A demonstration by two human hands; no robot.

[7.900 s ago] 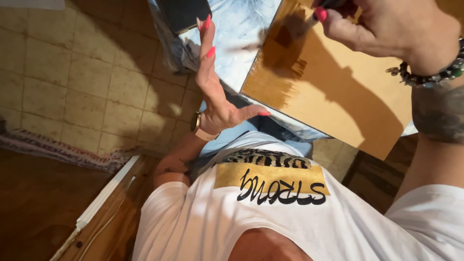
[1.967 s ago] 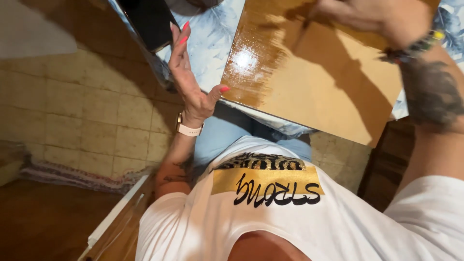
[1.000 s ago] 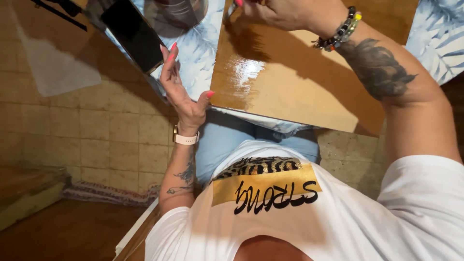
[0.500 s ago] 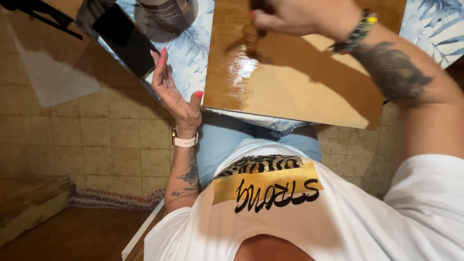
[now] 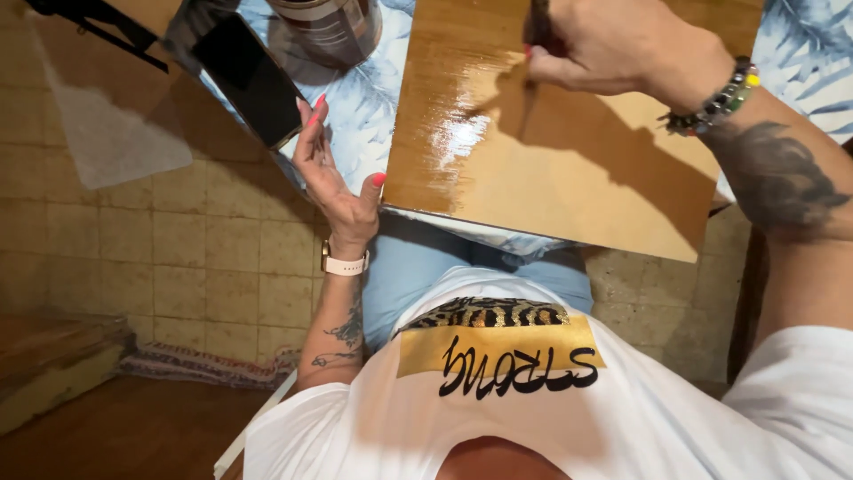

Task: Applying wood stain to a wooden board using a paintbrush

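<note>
Leaf-print cloth under the wet board (image 5: 569,169); her right hand (image 5: 613,44) grips a brush (image 5: 538,22), left hand (image 5: 333,178) open—her wrist might smear the gloss.

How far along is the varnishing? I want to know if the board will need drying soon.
The left part of the wooden board already shines wet. The right hand holds a brush near the board's far edge, while the left hand rests open at its corner. The matte right part is uncoated.
</note>
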